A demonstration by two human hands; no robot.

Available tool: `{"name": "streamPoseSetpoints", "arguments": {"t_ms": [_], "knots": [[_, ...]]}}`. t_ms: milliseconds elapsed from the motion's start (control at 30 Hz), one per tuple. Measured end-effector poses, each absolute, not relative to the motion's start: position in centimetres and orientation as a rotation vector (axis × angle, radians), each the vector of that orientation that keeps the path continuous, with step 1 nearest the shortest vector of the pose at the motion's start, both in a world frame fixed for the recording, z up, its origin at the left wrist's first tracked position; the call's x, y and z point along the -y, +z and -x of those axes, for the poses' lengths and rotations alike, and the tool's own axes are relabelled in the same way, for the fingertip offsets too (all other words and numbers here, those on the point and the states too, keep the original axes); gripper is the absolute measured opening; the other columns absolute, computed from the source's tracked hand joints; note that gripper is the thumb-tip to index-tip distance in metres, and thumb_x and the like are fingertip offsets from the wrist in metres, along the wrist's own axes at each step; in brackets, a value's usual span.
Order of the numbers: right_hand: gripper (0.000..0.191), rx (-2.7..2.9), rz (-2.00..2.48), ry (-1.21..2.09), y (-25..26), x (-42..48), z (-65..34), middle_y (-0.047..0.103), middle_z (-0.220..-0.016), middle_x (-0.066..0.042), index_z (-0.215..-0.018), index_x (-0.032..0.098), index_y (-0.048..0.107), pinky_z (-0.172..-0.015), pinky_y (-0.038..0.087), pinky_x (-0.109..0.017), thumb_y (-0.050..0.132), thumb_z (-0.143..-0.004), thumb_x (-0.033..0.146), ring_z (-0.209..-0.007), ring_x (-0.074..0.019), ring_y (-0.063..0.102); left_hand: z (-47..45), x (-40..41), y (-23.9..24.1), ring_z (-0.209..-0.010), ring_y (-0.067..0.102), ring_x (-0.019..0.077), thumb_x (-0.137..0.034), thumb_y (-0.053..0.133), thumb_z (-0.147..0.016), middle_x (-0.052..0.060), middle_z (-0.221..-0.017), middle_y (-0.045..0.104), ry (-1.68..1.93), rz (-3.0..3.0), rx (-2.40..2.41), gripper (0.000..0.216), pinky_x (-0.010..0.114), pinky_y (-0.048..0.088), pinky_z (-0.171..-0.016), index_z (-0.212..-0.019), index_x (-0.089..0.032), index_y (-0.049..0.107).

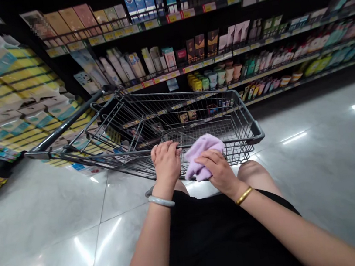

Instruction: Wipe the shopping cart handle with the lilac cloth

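Observation:
A dark grey wire shopping cart (pixel 187 89) stands sideways before me, its handle at the left. My left hand (pixel 167 158) is closed over the cart's near top rail, fingers curled over the bar. Just to the right, my right hand (pixel 217 167) grips a purple cloth (pixel 207 141), bunched up and pressed against the same near rail and side wires. Part of the rail is hidden under the cloth. Through the wires, the basket's bottom (pixel 203 131) shows no goods lying on it.
Behind the cart run store shelves (pixel 200 61) of boxes, bottles and tubes with price tags. Stacked yellow packs (pixel 7 77) stand at the left, close to the cart handle (pixel 63 122). The shiny grey tiled floor (pixel 62 228) reflects ceiling lights.

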State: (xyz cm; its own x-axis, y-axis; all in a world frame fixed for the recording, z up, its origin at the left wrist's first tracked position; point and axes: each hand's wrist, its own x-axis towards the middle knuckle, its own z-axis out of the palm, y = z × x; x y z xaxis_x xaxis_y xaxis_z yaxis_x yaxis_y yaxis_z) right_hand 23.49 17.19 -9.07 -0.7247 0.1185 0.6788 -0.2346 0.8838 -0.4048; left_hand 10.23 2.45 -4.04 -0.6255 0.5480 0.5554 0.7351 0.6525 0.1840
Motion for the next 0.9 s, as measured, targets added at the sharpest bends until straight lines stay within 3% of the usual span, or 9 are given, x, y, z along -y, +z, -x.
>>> {"name": "streamPoseSetpoints", "arguments": {"t_ms": [133, 300, 500, 667, 900], "knots": [[0.038, 2.341, -0.144, 0.566, -8.8, -16.4, -21.3, 0.063, -0.122, -0.007, -0.124, 0.023, 0.062, -0.107, 0.041, -0.043, 0.052, -0.089, 0.012, -0.116, -0.0249, 0.052, -9.7, -1.9, -4.3, -0.116, 0.053, 0.0227, -0.032, 0.050, -0.094, 0.004, -0.117, 0.066, -0.505, 1.005, 2.414, 0.022, 0.044, 0.025, -0.115, -0.108, -0.026, 0.066], [0.032, 2.508, -0.122, 0.505, -12.2, -15.7, -20.3, 0.068, -0.109, -0.008, -0.117, 0.022, 0.066, -0.093, 0.049, -0.041, 0.053, -0.090, 0.012, -0.102, -0.0246, 0.057, -10.0, -1.9, -4.9, -0.119, 0.050, 0.0257, -0.038, 0.050, -0.093, 0.008, -0.121, 0.064, -0.491, 1.032, 2.380, 0.031, 0.045, 0.023, -0.116, -0.117, -0.022, 0.063], [0.037, 2.453, -0.189, 0.513, -11.1, -14.7, -19.5, 0.063, -0.122, -0.009, -0.123, 0.022, 0.063, -0.103, 0.044, -0.042, 0.048, -0.091, 0.011, -0.114, -0.0246, 0.052, -9.6, -1.9, -5.1, -0.117, 0.050, 0.0261, -0.036, 0.049, -0.094, 0.009, -0.119, 0.064, -0.495, 1.030, 2.391, 0.030, 0.047, 0.024, -0.114, -0.117, -0.023, 0.063], [0.040, 2.649, -0.003, 0.519, -13.1, -14.9, -19.7, 0.068, -0.104, -0.009, -0.121, 0.023, 0.064, -0.087, 0.051, -0.040, 0.053, -0.086, 0.007, -0.096, -0.0243, 0.057, -9.6, -1.7, -5.2, -0.119, 0.049, 0.0271, -0.038, 0.051, -0.093, 0.009, -0.122, 0.062, -0.481, 1.060, 2.391, 0.033, 0.047, 0.024, -0.115, -0.120, -0.022, 0.061], [0.041, 2.453, -0.115, 0.520, -12.7, -14.0, -19.4, 0.061, -0.123, -0.011, -0.126, 0.019, 0.059, -0.102, 0.044, -0.042, 0.050, -0.088, 0.007, -0.115, -0.0257, 0.051, -9.5, -1.6, -5.6, -0.122, 0.048, 0.0277, -0.035, 0.051, -0.093, 0.010, -0.125, 0.061, -0.494, 1.039, 2.387, 0.033, 0.048, 0.022, -0.115, -0.123, -0.023, 0.060]]}}
